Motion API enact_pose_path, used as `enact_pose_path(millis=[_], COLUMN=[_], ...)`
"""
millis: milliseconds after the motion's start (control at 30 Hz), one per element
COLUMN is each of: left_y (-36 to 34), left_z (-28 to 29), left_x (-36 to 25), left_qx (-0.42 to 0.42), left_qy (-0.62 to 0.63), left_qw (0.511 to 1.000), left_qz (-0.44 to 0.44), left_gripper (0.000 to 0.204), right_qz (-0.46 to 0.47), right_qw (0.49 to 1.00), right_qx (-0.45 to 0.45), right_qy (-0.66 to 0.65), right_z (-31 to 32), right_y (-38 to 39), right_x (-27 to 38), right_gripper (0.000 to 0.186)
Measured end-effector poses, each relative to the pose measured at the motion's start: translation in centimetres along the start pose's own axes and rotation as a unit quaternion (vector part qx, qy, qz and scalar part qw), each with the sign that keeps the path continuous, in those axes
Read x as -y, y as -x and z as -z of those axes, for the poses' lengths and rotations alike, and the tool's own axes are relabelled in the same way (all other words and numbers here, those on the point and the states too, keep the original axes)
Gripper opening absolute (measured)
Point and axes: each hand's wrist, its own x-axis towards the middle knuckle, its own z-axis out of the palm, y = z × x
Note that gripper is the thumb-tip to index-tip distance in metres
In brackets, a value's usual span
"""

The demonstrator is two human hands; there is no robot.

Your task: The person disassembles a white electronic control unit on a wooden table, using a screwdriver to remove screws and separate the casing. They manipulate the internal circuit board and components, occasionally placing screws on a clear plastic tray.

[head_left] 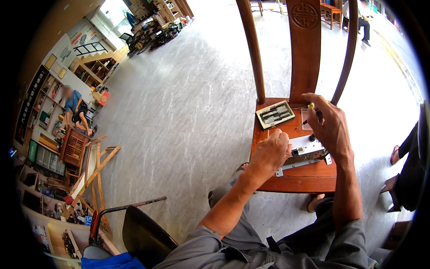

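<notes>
A silver, box-shaped metal mechanism [309,144] with flat mounting plates lies on the front of the wooden chair seat [291,183]. My left hand [271,153] is closed at its left end, fingertips pressed together against the metal. Above its right end my right hand [332,127] is bent, index finger raised, thumb and other fingers closed around a thin dark tool [302,124] whose tip points left and down. Behind the hands sits an open tray [275,114] with several small grey tools. A clear shallow case [306,114] is partly hidden by my right hand.
The chair's tall back [306,54] rises behind the seat. A black seat with a metal bar [145,237] stands at lower left. Further left, a person [76,107] sits by wooden frames [96,172] and shelves. Another person's dark-clothed leg [407,157] is at right.
</notes>
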Motion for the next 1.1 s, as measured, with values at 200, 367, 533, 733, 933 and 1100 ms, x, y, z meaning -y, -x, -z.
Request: enact_pose_path(millis=[200,367,533,733,933,1100], left_y=[-0.1,0.0,-0.3,-2.2,-3.4,-3.7], left_z=[0.1,0.3,0.7,2.6,3.2,2.5], left_x=[0.1,0.1,0.1,0.1,3.1,5.4], left_qx=[0.015,0.017,0.023,0.112,0.195,0.210], left_qy=[0.001,0.003,-0.027,0.010,0.050,0.097], left_qw=[1.000,1.000,0.999,0.993,0.976,0.957], left_qz=[0.015,0.005,-0.022,-0.038,-0.079,-0.174], left_gripper=[0.019,0.019,0.020,0.017,0.022,0.034], right_qz=[-0.054,-0.093,-0.111,-0.116,-0.139,-0.104], right_qw=[0.995,0.990,0.983,0.979,0.968,0.962], right_qx=[0.049,0.043,0.066,0.061,0.091,0.091], right_qy=[-0.068,-0.100,-0.129,-0.156,-0.190,-0.235], right_z=[-0.4,-1.5,-3.1,-3.4,-3.5,-4.6], right_y=[0.0,0.0,0.7,1.0,0.5,0.7], right_x=[-1.2,-2.8,-4.8,-5.6,-5.1,-6.6], right_gripper=[0.024,0.023,0.024,0.024,0.024,0.028])
